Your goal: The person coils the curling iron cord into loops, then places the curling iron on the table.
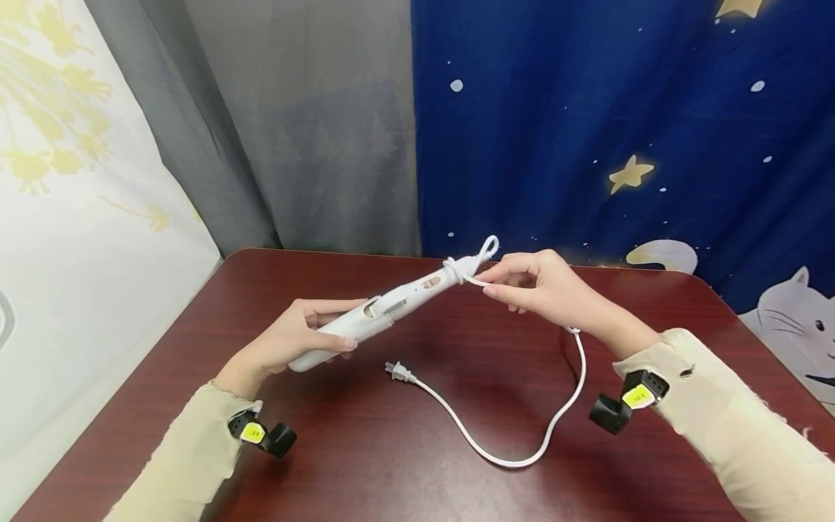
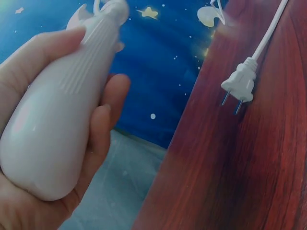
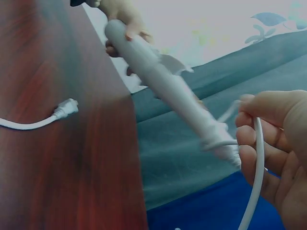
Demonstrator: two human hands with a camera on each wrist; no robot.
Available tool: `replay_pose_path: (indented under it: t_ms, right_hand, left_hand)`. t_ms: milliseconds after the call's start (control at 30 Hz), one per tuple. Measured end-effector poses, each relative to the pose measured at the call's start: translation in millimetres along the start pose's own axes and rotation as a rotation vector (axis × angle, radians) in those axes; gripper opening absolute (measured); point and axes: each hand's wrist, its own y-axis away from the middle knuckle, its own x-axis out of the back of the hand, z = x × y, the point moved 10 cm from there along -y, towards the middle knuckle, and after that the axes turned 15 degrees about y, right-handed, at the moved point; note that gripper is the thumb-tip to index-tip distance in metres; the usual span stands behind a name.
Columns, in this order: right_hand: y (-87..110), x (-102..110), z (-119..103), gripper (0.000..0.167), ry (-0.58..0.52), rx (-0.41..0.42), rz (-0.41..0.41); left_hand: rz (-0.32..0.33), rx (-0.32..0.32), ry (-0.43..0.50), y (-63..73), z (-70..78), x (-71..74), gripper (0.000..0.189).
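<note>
Your left hand (image 1: 300,337) gripped rounded end of white corded styling iron (image 1: 362,325), raised over dark-red table (image 1: 365,464). Long axis slanted rightward and away from you. Two-prong plug (image 1: 399,372) lay below, mid-table. Your right hand (image 1: 544,290), nearer iron's tail, pinched white cord (image 1: 515,462) looped around that tail. No containers showed.

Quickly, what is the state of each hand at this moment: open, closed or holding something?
Left hand: holding the white appliance.
Right hand: pinching the white cord.
</note>
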Motion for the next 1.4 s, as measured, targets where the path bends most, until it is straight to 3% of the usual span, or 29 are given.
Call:
replay_pose_path:
  t_ms: [267,400,533,733,867,1033,1167,1400]
  right_hand:
    - [9.7,-27,16,0.034,-0.138,0.001,0.025]
    - [14.3,-39,30,0.034,-0.245,-0.008,0.031]
    - [17.2,-52,46,0.031,-0.300,-0.028,-0.030]
    - [18.1,-72,64,0.027,-0.320,-0.051,-0.174]
    - [16.2,-82,71,0.027,-0.385,-0.064,-0.264]
    - [12.9,-92,76,0.028,-0.440,-0.079,-0.358]
    - [7.1,-93,76,0.017,-0.325,-0.039,-0.372]
    - [-4.8,-99,57,0.016,-0.212,0.056,-0.469]
  left_hand:
    - [0.088,-0.074,0.040,-0.5,7.0,6.9,0.060]
    - [0.081,-0.105,0.038,1.2,14.8,4.9,0.060]
    - [0.043,-0.126,0.032,3.2,21.3,-0.7,0.059]
    - [-0.049,-0.152,0.038,5.3,26.5,-14.1,0.059]
    - [-0.116,-0.148,-0.006,6.3,27.3,-22.5,0.059]
    - [-0.245,-0.146,-0.050,9.1,26.9,-34.3,0.058]
    - [-0.335,-0.109,-0.072,13.6,22.9,-41.0,0.058]
    - [-0.469,-0.042,-0.091,22.1,17.9,-52.6,0.057]
